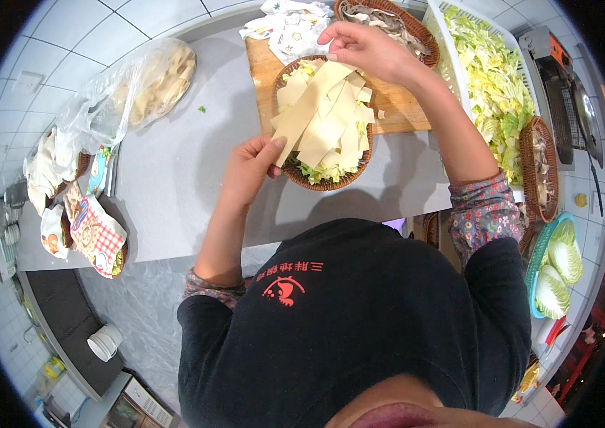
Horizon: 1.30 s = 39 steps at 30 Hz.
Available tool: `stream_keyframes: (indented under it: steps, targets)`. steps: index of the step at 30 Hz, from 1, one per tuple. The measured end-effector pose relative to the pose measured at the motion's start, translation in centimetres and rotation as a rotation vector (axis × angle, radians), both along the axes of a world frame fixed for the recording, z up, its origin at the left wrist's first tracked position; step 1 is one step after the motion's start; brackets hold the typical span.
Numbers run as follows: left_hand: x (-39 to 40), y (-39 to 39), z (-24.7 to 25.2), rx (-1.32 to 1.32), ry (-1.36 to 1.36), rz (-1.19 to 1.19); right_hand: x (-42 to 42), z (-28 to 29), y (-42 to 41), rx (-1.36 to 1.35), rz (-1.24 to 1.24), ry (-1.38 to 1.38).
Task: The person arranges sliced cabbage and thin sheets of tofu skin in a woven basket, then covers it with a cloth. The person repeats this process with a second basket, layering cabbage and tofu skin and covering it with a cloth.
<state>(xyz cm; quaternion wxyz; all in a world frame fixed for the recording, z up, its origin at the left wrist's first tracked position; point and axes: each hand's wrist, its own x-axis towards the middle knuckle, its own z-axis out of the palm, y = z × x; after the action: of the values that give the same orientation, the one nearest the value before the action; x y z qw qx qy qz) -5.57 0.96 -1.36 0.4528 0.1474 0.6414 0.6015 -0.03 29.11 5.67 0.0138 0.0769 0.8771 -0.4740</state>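
My left hand (pixel 256 165) pinches the near end of a long pale strip of tofu sheet (pixel 307 107) between thumb and fingers. The strip slants up across an oval brown wicker basket (pixel 329 185). More tofu-sheet strips (pixel 334 134) lie heaped in it over chopped cabbage (pixel 317 174). At the strip's far end is my right hand (pixel 364 49), its thumb and forefinger apart and its other fingers curled. I see nothing held in it; whether the thumb touches the strip is unclear. The basket overlaps the front of a wooden cutting board (pixel 401 109).
Behind are a printed cloth (pixel 297 32) and a basket of mushrooms (pixel 388 18). A white crate (pixel 455 80) of chopped cabbage stands right. Bagged tofu sheets (pixel 158 80) lie left, with cloth-covered baskets (pixel 96 230) near the counter's edge. A teal basket (pixel 535 273) holds whole cabbages.
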Motion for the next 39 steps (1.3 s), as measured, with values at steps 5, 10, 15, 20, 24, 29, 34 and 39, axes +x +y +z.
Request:
stream_keyframes:
  steps: [5, 10, 15, 20, 24, 29, 34, 39]
  targets:
    - [0.5, 0.6, -0.2, -0.061, 0.05, 0.008, -1.3, -3.4, 1.7, -0.063, -0.004, 0.006]
    - [1.2, 0.5, 0.3, -0.073, 0.117, 0.068, -1.2, -4.4, 2.3, -0.148, -0.015, 0.053]
    - [0.8, 0.0, 0.1, -0.183, 0.216, -0.028, -1.3, -4.2, 2.5, -0.118, -0.042, 0.063]
    - [1.2, 0.5, 0.1, -0.279, 0.571, -0.047, -1.2, -5.2, 2.0, -0.028, -0.09, 0.086]
    - [1.4, 0.6, 1.6, -0.393, 0.681, -0.017, -0.3, -5.8, 2.4, 0.02, -0.149, 0.191]
    - [0.9, 0.3, -0.6, -0.282, 0.877, -0.1, 1.3, -4.4, 1.5, -0.03, -0.216, 0.141]
    - [-3.5, -2.0, 4.5, -0.143, 0.663, 0.065, 6.2, -3.2, 1.3, -0.063, -0.299, 0.157]
    - [-12.7, -7.7, 7.2, -0.505, 0.839, 0.354, 11.4, -1.9, 0.8, -0.112, -0.449, 0.189]
